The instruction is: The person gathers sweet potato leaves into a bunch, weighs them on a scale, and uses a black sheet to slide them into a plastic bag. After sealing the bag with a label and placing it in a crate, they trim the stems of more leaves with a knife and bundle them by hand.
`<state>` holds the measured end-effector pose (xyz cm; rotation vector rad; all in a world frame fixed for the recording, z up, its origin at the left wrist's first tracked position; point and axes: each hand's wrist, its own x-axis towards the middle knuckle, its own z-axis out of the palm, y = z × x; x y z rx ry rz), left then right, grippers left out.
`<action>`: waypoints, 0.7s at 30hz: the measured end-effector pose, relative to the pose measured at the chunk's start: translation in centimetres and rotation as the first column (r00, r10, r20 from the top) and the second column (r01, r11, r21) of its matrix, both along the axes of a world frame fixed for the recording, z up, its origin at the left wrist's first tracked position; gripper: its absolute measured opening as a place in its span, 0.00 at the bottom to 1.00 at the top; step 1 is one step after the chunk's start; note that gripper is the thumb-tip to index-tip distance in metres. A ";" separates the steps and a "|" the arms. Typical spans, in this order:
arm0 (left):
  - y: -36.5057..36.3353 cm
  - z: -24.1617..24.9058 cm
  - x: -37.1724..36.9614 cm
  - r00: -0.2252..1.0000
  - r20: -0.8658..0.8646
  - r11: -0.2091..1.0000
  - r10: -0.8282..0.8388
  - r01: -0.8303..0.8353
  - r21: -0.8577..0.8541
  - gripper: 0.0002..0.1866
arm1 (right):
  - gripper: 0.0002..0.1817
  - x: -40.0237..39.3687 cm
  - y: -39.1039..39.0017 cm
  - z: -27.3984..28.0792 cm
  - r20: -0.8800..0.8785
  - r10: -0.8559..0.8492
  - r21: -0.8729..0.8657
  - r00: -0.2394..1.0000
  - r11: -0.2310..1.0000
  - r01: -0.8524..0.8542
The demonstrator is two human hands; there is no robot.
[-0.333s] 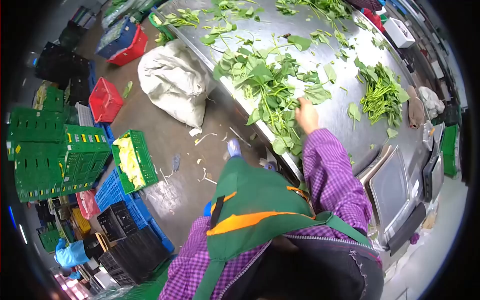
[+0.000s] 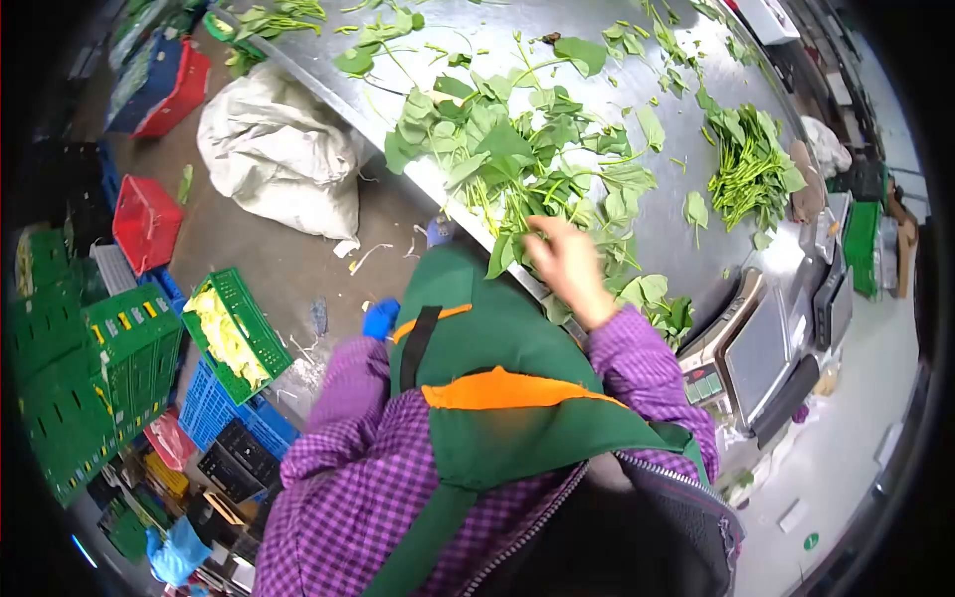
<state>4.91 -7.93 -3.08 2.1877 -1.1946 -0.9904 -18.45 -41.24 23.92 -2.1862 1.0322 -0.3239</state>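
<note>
Bare and slightly blurred, my right hand (image 2: 569, 261) is at the near side of a loose heap of leafy greens (image 2: 507, 144). Its fingers curl in around the stems at the table's edge. The heap has broad green leaves and pale green stems, some of them beneath the hand. My left hand (image 2: 380, 318), in a blue glove, hangs low beside my green apron, away from the table. Its fingers are too small and bunched to read. A neater bundle of greens (image 2: 746, 169) lies farther right, stems side by side.
The metal table (image 2: 662, 239) also bears scattered leaves. A scale (image 2: 751, 343) stands at its right. A white sack (image 2: 279, 149) rests on the floor to the left, near a red crate (image 2: 144, 224), a green crate (image 2: 234, 333) and stacked green crates (image 2: 90, 368). A person in blue (image 2: 179, 552) is at lower left.
My right hand has moved left and nearer my body, towards the table's edge, with some greens shifted near it. My gloved left hand shows more. The whole view has turned slightly.
</note>
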 end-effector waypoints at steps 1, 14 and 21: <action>-3.1 1.4 3.2 0.841 -0.397 0.924 0.368 -0.283 0.257 0.15 | 0.18 2.0 0.8 -1.6 -0.052 0.001 0.083 0.999 0.997 0.003; -13.2 -0.6 15.4 0.653 -0.457 0.765 0.604 -0.314 0.563 0.19 | 0.13 0.4 -2.5 0.7 0.117 -0.605 0.979 0.788 0.205 0.012; -17.4 1.3 12.2 0.711 -0.516 0.822 0.479 -0.157 0.547 0.21 | 0.12 -1.6 -2.4 2.5 0.151 -0.645 0.961 0.749 0.275 0.043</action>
